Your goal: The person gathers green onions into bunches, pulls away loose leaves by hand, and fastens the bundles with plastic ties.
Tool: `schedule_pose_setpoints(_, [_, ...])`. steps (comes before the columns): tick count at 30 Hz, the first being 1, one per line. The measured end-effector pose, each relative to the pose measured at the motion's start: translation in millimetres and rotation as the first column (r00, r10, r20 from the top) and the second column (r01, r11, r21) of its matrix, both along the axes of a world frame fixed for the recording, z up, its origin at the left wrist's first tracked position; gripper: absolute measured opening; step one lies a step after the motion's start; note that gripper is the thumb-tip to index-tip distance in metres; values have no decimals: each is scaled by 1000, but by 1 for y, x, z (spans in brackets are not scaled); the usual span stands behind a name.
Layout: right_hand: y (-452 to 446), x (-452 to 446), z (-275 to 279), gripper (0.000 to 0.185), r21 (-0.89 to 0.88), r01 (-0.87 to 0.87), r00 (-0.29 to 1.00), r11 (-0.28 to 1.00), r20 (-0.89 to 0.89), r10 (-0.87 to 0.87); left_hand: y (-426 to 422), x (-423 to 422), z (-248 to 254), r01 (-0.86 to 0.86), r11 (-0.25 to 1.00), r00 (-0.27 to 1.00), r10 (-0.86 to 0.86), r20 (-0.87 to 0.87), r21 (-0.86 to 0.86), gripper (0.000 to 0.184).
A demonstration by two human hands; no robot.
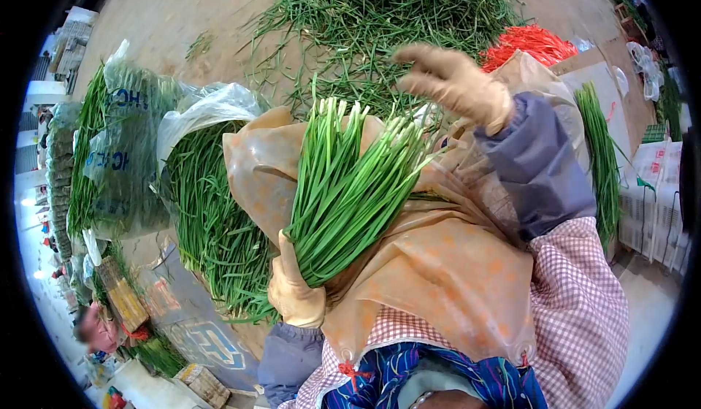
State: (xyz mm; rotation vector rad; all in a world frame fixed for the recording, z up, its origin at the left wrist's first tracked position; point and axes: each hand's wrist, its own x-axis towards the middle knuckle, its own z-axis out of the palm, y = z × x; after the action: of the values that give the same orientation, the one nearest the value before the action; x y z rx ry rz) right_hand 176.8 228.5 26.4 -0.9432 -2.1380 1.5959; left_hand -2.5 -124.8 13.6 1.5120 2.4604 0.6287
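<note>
A bundle of long green stalks with pale ends [350, 190] lies across the lap on a tan plastic apron [445, 270]. My left hand [296, 288], in a cream glove, grips the leafy lower end of the bundle, its thumb raised along the side. Above and to the right of the pale ends, my right hand [456, 84], gloved too, is lifted with its fingers apart and slightly blurred. Nothing shows in it. Close by on the left, more green stalks [212, 219] lie in an open clear plastic bag [208, 113].
A big heap of loose green stalks [394, 7] covers the floor ahead. Red strips [529, 44] lie right of it. A stalk bundle [599, 161] stands at the right, near white crates [650, 204]. Filled plastic bags [131, 153] are at the left, with a person [102, 329] beyond.
</note>
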Motion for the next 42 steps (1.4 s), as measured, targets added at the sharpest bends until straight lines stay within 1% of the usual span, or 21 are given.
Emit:
schedule_pose_setpoints(4, [-15,-23,-24,29,-188,-169,967,967,157,200,-2,-2,-2,15,1000,999,-14,-39,13,93])
schedule_pose_setpoints(5, [-18,-23,-34,20,-175,-121,992,977,15,125,-3,-2,-4,16,1000,999,-16,-35,23,93])
schedule_pose_setpoints(6, [-14,-18,-33,21,-99,-145,989,984,-54,141,-4,-2,-5,17,999,999,-17,-27,30,93])
schedule_pose_setpoints(8, [-5,-14,-46,24,90,154,980,984,-139,-141,-4,0,-8,-6,998,1000,7,-6,61,92])
schedule_pose_setpoints(10, [36,5,-44,27,386,377,926,842,-145,-348,-5,-1,-10,-19,998,1000,19,2,62,93])
schedule_pose_setpoints(12, [66,32,-29,33,684,326,828,652,127,-547,-1,-1,-8,-16,995,1000,15,17,94,91])
schedule_pose_setpoints(15, [20,18,-5,30,639,242,968,730,-210,-137,3,0,-7,-22,993,999,18,36,113,87])
schedule_pose_setpoints(16, [-1,12,1,35,590,70,977,804,-204,64,5,2,-5,-33,995,999,30,37,93,85])
schedule_pose_setpoints(17, [-15,7,-1,41,758,-75,955,648,-132,265,8,2,-4,-44,996,999,42,34,77,84])
schedule_pose_setpoints(20, [-54,-18,-12,25,867,-188,948,462,38,315,4,2,-12,-37,992,999,33,32,117,83])
schedule_pose_setpoints(22, [-62,-22,-31,20,928,-40,958,371,-70,279,3,2,-12,-32,991,999,28,29,127,83])
schedule_pose_setpoints(25, [-59,-18,-32,17,911,18,972,411,-111,205,0,3,-13,-45,991,997,36,75,122,83])
schedule_pose_setpoints(28, [-19,-4,-61,11,856,269,962,441,-257,-88,-5,0,-23,-66,988,986,42,162,142,83])
schedule_pose_setpoints(30, [17,20,-58,20,574,448,885,686,-178,-429,-6,-2,-27,-69,984,980,36,194,164,83])
schedule_pose_setpoints(32, [42,47,-41,36,653,306,785,693,239,-572,-6,-2,-26,-69,981,977,30,211,183,84])
schedule_pose_setpoints(35, [15,56,-45,54,761,235,862,605,124,-491,-1,-2,-24,-86,974,954,21,298,208,86])
schedule_pose_setpoints(36, [-3,61,-35,61,510,208,927,835,170,-335,-1,-1,-22,-103,974,943,31,330,202,86])
schedule_pose_setpoints(37, [-24,59,-38,50,152,320,945,935,21,-327,0,0,-21,-120,973,931,42,362,196,87])
schedule_pose_setpoints(38, [-33,66,-43,48,-139,164,986,977,35,-161,1,1,-19,-137,972,918,53,393,189,87])
schedule_pose_setpoints(40, [-64,68,-47,45,-616,179,982,767,64,-178,3,1,-20,-148,971,934,74,350,189,86])
schedule_pose_setpoints(42, [-95,62,-61,58,-826,28,968,563,-118,-221,4,3,-18,-193,968,927,128,353,158,85])
